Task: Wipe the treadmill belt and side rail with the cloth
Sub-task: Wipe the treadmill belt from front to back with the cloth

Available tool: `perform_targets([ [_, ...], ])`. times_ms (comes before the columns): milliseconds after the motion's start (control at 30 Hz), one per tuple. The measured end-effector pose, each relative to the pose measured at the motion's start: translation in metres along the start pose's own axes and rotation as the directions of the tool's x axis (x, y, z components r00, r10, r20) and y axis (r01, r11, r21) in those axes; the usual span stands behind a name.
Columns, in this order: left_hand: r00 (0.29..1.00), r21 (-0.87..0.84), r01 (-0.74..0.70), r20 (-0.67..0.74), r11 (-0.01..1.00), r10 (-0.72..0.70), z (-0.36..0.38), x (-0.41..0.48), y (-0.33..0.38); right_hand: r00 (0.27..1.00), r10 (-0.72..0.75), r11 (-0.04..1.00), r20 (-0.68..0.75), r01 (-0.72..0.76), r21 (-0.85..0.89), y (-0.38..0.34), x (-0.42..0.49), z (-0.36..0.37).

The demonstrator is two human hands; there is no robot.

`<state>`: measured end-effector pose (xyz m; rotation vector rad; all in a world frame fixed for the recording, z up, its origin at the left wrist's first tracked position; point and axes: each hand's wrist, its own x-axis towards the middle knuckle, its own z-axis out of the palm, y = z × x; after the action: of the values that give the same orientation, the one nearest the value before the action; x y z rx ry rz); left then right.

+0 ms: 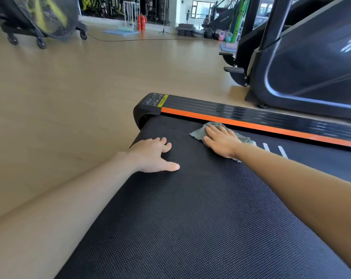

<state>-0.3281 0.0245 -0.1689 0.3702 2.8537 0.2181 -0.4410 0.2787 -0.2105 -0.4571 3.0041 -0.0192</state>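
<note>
**Cloth flat under my right grip, close to the rail**

My right grip (221,140) lies flat on the small grey-green soft cloth (198,133). The fingers are straight and close together and the palm presses down; I do not pinch the cloth. The cloth is on the black textured rubber treadmill belt (190,218), near the belt's rear end, and its far edge is just beside the black ribbed side rail with the orange stripe (251,113). My left grip (153,156) rests on the belt with the fingers spread and the thumb out, near the rounded end, and it holds nothing.

The cloth looks thin, light and limp, with a zigzag cut edge. I think it will bunch up if I push it only with the fingertips, so the best hold is the whole palm on its middle, with a little weight.

The belt is matte, with a fine dotted weave, and it curves down over the end. This surface probably drags on the cloth, and the belt may roll under a strong push, so the left grip is useful to steady it.

The rail seems hard and smooth, with long grooves. There the cloth should slide more easily, and for the grooves I would wrap it over my fingertips.
</note>
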Motion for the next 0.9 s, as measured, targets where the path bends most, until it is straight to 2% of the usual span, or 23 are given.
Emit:
perform_targets([
  [233,0.999,0.002,-0.032,-0.024,0.999,0.032,0.008,0.006,-0.006,0.974,-0.225,0.974,0.034,0.225,-0.002,-0.091,0.063,-0.014],
  [400,1.000,0.014,-0.024,0.012,1.000,0.024,0.004,0.006,-0.004,0.962,-0.272,0.962,0.028,0.271,0.030,-0.108,0.070,-0.014],
  [600,1.000,-0.011,0.004,0.029,1.000,-0.004,0.000,0.000,0.001,0.988,-0.151,0.989,0.042,0.150,0.018,-0.045,0.023,-0.008],
  [767,1.000,-0.032,0.015,0.027,0.999,-0.014,0.003,-0.001,0.001,0.996,0.085,0.996,0.032,-0.085,-0.006,0.033,-0.037,-0.002],
  [900,0.999,-0.041,0.016,0.032,0.999,-0.015,0.005,0.002,-0.003,0.967,0.246,0.967,0.062,-0.249,0.050,0.027,-0.048,-0.001],
])
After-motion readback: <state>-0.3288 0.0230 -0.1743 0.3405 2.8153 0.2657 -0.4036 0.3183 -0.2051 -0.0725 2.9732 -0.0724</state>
